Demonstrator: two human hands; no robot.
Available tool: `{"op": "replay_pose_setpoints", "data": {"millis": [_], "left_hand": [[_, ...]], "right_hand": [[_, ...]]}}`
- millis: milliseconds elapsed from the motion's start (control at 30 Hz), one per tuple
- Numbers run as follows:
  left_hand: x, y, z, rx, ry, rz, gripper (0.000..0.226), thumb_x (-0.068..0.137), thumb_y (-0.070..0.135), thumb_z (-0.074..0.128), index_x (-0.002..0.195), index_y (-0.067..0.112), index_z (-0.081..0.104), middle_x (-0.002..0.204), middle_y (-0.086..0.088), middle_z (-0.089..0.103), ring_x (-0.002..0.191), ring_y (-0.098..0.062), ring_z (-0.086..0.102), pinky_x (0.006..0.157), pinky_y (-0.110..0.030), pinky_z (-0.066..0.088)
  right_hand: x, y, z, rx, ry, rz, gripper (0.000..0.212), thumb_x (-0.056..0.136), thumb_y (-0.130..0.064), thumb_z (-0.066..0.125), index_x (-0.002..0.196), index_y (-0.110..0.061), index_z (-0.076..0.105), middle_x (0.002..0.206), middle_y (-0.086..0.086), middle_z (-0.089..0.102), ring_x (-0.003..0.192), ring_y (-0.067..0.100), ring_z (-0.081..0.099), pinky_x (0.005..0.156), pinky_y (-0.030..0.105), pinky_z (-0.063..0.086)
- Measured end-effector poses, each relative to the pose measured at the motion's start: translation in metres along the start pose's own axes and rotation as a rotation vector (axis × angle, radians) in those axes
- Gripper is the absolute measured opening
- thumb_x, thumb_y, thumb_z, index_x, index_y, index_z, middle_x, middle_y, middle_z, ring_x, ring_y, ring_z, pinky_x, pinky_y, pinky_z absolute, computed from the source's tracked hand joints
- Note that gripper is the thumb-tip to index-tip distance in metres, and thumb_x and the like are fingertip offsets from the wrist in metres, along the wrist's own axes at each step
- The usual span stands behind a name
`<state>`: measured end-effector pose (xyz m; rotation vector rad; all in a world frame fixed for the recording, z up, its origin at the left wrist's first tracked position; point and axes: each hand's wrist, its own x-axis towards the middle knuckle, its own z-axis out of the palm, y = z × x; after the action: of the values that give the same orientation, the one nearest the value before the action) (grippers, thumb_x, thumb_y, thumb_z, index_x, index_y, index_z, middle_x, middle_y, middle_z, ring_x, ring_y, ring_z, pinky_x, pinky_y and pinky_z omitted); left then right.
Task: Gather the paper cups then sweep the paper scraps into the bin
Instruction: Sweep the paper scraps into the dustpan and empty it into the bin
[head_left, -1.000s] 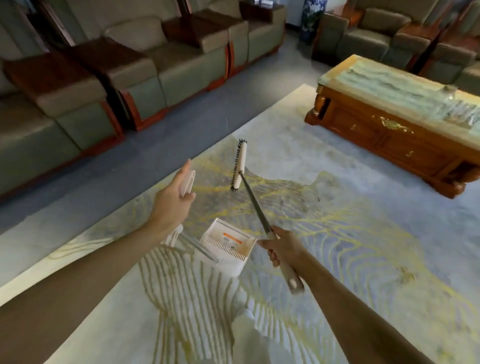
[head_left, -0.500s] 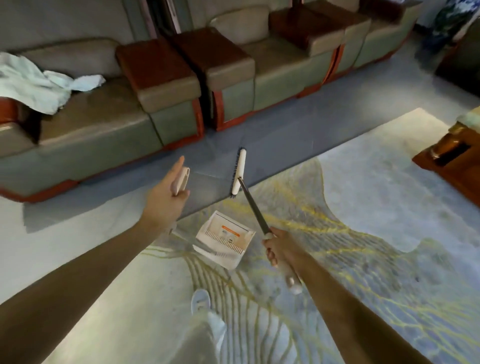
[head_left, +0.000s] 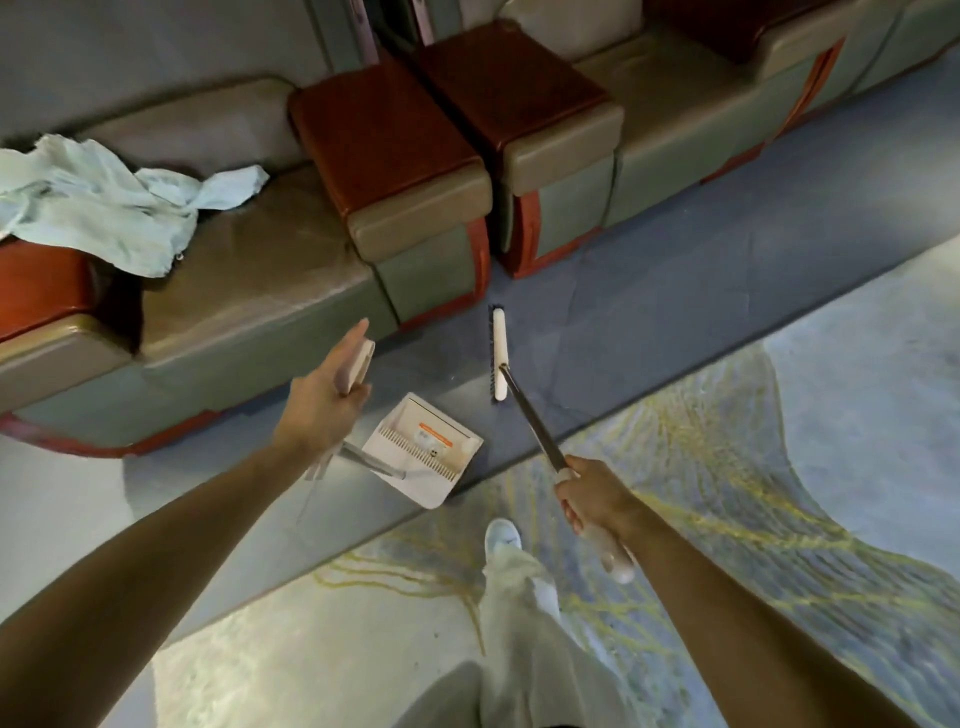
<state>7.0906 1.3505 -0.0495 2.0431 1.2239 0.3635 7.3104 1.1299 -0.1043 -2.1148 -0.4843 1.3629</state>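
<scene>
- Since half a second ago the view has swung left: the sofa (head_left: 249, 291) now fills the top, and the wooden table that showed at 3 o'clock has gone from sight. The broom and the dustpan now hang over grey floor (head_left: 649, 312) rather than at the rug's edge.
- The left hand (head_left: 332, 400), at 9 o'clock of centre, holds the pale top of the dustpan's long handle, thumb stretched out and fingers curled round it.
- The dustpan (head_left: 421, 452) hangs below that hand at 7 o'clock, its open mouth tilted up toward the camera (an orange label shows inside).
- The right hand (head_left: 592, 499), at 5 o'clock, is clamped round the white grip of the broom (head_left: 500, 361); the dark shaft runs up toward 11 o'clock to the head, near centre, just off the sofa's foot.
- A pale cloth (head_left: 104, 208) lies crumpled on the sofa seat at 10 o'clock.
- Two red-brown wooden armrests (head_left: 384, 140) sit at 12 o'clock.
- The patterned rug (head_left: 753, 493) spreads from 6 to 3 o'clock; a white shoe (head_left: 501, 535) rests on it at 6 o'clock.
</scene>
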Motion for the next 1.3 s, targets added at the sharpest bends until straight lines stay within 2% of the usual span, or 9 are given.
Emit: {"op": "replay_pose_setpoints", "data": {"millis": [100, 233, 433, 600, 700, 833, 933, 1067, 1300], "left_hand": [[0.059, -0.012, -0.010, 0.010, -0.030, -0.032, 0.077, 0.094, 0.007, 0.057, 0.141, 0.058, 0.025, 0.143, -0.008, 0.050, 0.129, -0.036, 0.047, 0.110, -0.047, 0.037], [0.132, -0.036, -0.022, 0.138, -0.070, -0.049, 0.072, 0.095, 0.014, 0.056, 0.145, 0.054, 0.022, 0.135, -0.012, 0.056, 0.115, -0.038, 0.057, 0.096, -0.039, 0.047], [0.217, -0.088, -0.048, 0.197, -0.187, -0.002, 0.075, 0.095, 0.015, 0.056, 0.146, 0.054, 0.018, 0.138, -0.003, 0.055, 0.110, -0.031, 0.062, 0.094, -0.036, 0.049], [0.260, -0.128, -0.071, 0.055, -0.134, -0.004, 0.070, 0.094, 0.015, 0.059, 0.143, 0.054, 0.027, 0.125, 0.021, 0.047, 0.105, 0.002, 0.049, 0.080, 0.001, 0.036], [0.272, -0.136, -0.076, 0.049, -0.151, 0.052, 0.070, 0.094, 0.019, 0.060, 0.139, 0.060, 0.026, 0.129, 0.018, 0.051, 0.109, -0.003, 0.049, 0.093, -0.013, 0.039], [0.287, -0.127, -0.075, 0.049, -0.221, 0.066, 0.071, 0.093, 0.018, 0.060, 0.140, 0.059, 0.026, 0.140, 0.000, 0.053, 0.122, -0.028, 0.054, 0.104, -0.043, 0.044], [0.291, -0.124, -0.076, 0.043, -0.287, 0.126, 0.070, 0.094, 0.015, 0.059, 0.144, 0.052, 0.028, 0.143, 0.002, 0.050, 0.127, -0.029, 0.051, 0.109, -0.041, 0.039], [0.301, -0.112, -0.075, 0.017, -0.350, 0.154, 0.068, 0.094, 0.013, 0.057, 0.143, 0.052, 0.029, 0.147, 0.002, 0.046, 0.130, -0.025, 0.046, 0.109, -0.031, 0.031], [0.356, -0.032, -0.031, -0.003, -0.370, 0.309, 0.067, 0.094, 0.013, 0.058, 0.143, 0.051, 0.032, 0.145, -0.002, 0.048, 0.128, -0.025, 0.050, 0.111, -0.030, 0.031]], "right_hand": [[0.052, -0.038, 0.005, -0.037, -0.010, 0.024, 0.030, 0.084, 0.007, 0.042, 0.109, 0.006, 0.059, 0.047, 0.012, 0.050, 0.028, 0.014, 0.043, 0.036, 0.022, 0.037], [0.108, -0.081, 0.016, -0.054, 0.021, 0.065, 0.015, 0.086, 0.006, 0.045, 0.082, -0.004, 0.055, 0.046, 0.010, 0.048, 0.027, 0.013, 0.042, 0.038, 0.024, 0.038], [0.162, -0.131, 0.051, -0.115, 0.030, 0.099, 0.024, 0.088, 0.003, 0.045, 0.108, -0.003, 0.056, 0.058, 0.010, 0.051, 0.038, 0.018, 0.046, 0.041, 0.026, 0.040], [0.182, -0.158, 0.100, -0.089, -0.050, 0.193, 0.037, 0.091, 0.001, 0.041, 0.128, -0.005, 0.043, 0.064, 0.006, 0.046, 0.046, 0.013, 0.046, 0.041, 0.020, 0.037], [0.175, -0.168, 0.122, -0.111, -0.119, 0.286, 0.050, 0.089, 0.002, 0.044, 0.135, -0.013, 0.038, 0.062, 0.008, 0.047, 0.029, 0.006, 0.043, 0.034, 0.020, 0.035], [0.153, -0.179, 0.134, -0.177, -0.278, 0.381, 0.070, 0.088, 0.003, 0.046, 0.149, -0.022, 0.024, 0.057, 0.009, 0.054, 0.035, 0.012, 0.045, 0.039, 0.024, 0.038], [0.134, -0.188, 0.108, -0.178, -0.297, 0.399, 0.062, 0.089, -0.001, 0.050, 0.146, -0.019, 0.033, 0.051, 0.008, 0.057, 0.032, 0.011, 0.046, 0.042, 0.025, 0.041], [0.108, -0.194, 0.062, -0.020, -0.255, 0.451, 0.086, 0.085, 0.006, 0.053, 0.147, -0.043, 0.022, 0.042, 0.002, 0.046, 0.033, 0.012, 0.039, 0.038, 0.020, 0.035], [0.101, -0.196, -0.010, 0.138, -0.011, 0.398, 0.079, 0.086, 0.004, 0.059, 0.147, -0.037, 0.029, 0.040, 0.002, 0.045, 0.032, 0.012, 0.039, 0.036, 0.018, 0.033]]}}
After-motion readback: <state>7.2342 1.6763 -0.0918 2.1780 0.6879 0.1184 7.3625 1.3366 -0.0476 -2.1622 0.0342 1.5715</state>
